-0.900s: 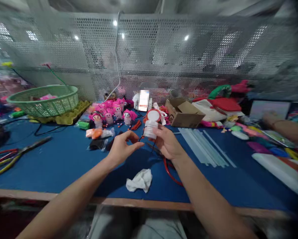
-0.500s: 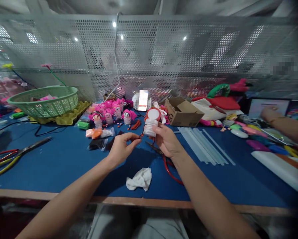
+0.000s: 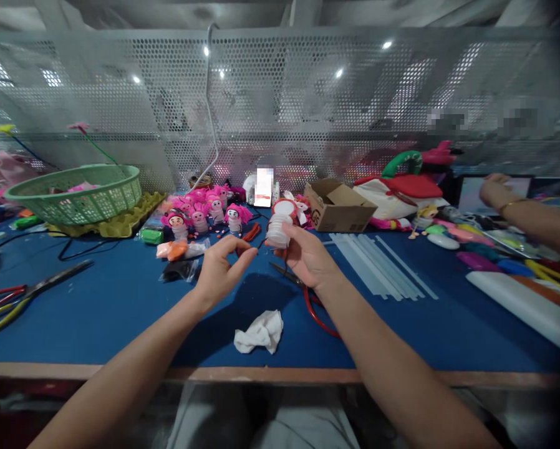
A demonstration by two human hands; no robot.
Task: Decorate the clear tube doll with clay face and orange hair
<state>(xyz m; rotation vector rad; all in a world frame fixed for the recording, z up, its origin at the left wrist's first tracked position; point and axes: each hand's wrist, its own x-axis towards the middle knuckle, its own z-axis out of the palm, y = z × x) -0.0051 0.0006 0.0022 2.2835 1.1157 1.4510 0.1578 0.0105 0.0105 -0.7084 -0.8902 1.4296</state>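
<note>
In the middle of the frame, above the blue table [image 3: 121, 312], the right hand [image 3: 308, 259] is closed around a small white ribbed bottle [image 3: 278, 232]. It holds the bottle upright in the air, and a round white and red piece sits on top of the bottle. Just to the left, the left hand [image 3: 221, 268] has its thumb and forefinger pressed together, the tips pointing at the bottle and very near to it. What they pinch is too thin to make out.

Under the right wrist, scissors with red handles [image 3: 310, 299] lie on the table. A crumpled white tissue [image 3: 260, 330] lies lower, near the front edge, between the two forearms.

Behind the hands stands a group of small dolls with pink hair [image 3: 200, 215]. To the right of them there is an open cardboard box [image 3: 338, 206], and clear plastic sticks [image 3: 378, 265] lie side by side beside it. In the left part of the frame a green basket [image 3: 74, 193] stands on yellow trays, and pliers [image 3: 50, 280] lie nearer to the front. At the right edge, the hand of another person [image 3: 495, 190] is raised over many colourful materials.
</note>
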